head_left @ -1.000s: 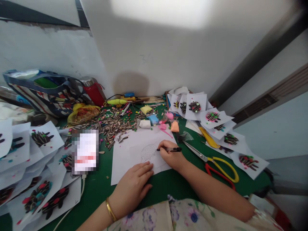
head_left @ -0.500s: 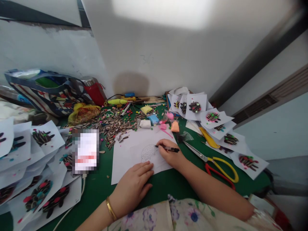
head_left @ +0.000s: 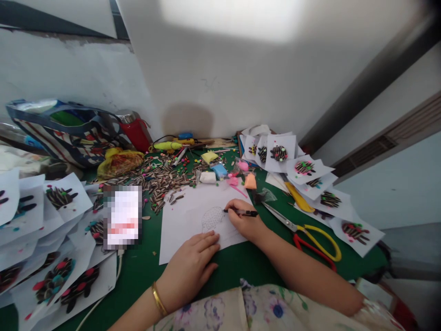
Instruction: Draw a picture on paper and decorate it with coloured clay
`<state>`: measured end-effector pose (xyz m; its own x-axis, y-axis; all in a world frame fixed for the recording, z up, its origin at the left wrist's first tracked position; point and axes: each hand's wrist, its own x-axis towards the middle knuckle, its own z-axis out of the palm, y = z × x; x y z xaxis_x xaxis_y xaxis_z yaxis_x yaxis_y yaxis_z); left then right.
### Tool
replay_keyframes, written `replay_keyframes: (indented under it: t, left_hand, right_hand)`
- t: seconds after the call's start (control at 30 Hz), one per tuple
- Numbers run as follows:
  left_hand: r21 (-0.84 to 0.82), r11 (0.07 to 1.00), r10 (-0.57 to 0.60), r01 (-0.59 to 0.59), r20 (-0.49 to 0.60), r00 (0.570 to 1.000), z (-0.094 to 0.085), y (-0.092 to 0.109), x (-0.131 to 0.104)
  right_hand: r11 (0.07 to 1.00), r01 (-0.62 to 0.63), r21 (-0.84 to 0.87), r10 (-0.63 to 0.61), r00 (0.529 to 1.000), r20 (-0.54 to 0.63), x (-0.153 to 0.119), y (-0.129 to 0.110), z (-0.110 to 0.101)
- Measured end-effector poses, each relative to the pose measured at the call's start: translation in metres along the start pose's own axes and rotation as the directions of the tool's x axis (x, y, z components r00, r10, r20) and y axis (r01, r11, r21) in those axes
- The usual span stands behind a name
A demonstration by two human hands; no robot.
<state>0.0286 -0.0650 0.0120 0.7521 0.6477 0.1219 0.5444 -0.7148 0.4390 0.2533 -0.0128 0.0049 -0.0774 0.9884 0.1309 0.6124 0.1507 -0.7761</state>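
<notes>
A white sheet of paper [head_left: 182, 216] lies on the green table in front of me. On it is a small drawing [head_left: 212, 217] of a rounded animal shape filled with little marks. My right hand [head_left: 239, 218] grips a black pen [head_left: 246, 213], its tip at the right edge of the drawing. My left hand [head_left: 196, 255] rests flat on the paper's near edge, fingers stretched out, just below the drawing. Several sunflower seeds [head_left: 175, 198] lie on the sheet's upper left corner.
Scissors [head_left: 296, 227] with red and yellow handles lie to the right. Finished seed pictures [head_left: 339, 200] line both sides. Beyond the paper are a seed pile [head_left: 161, 184] and packets of coloured clay [head_left: 219, 171]. A phone [head_left: 123, 218], a red flask [head_left: 136, 133] and a bag [head_left: 79, 138] stand left.
The pen and my right hand have shifted very slightly at the drawing's right edge. My left hand stays in place.
</notes>
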Motion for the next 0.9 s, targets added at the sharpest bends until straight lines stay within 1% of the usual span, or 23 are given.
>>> replay_keyframes:
  t: [0.17, 0.37, 0.5, 0.7, 0.9]
  left_hand:
    - [-0.002, 1.0, 0.004, -0.004, -0.004, 1.0, -0.0009, 0.0003, 0.0009]
    - [-0.013, 1.0, 0.001, -0.001, -0.008, 1.0, 0.0004, -0.0007, 0.001]
    - [-0.005, 1.0, 0.002, -0.002, -0.003, 1.0, 0.0012, -0.0011, -0.0001]
    - [-0.002, 1.0, 0.007, -0.007, -0.006, 1.0, -0.0001, -0.0003, -0.0003]
    - [-0.012, 1.0, 0.007, -0.007, -0.01, 1.0, 0.0002, -0.0006, 0.0004]
  right_hand:
    - [0.999, -0.006, 0.031, 0.007, 1.0, -0.028, -0.0003, 0.0008, -0.0013]
    - [1.0, -0.013, -0.012, 0.013, 1.0, 0.002, 0.0, -0.0019, -0.0013]
    - [1.0, -0.021, -0.022, 0.02, 1.0, -0.001, 0.0001, -0.0019, -0.0011]
    - [1.0, -0.016, 0.013, 0.016, 1.0, -0.016, -0.001, 0.0001, -0.0012]
    - [1.0, -0.026, -0.017, 0.025, 1.0, -0.008, -0.0009, -0.003, -0.0023]
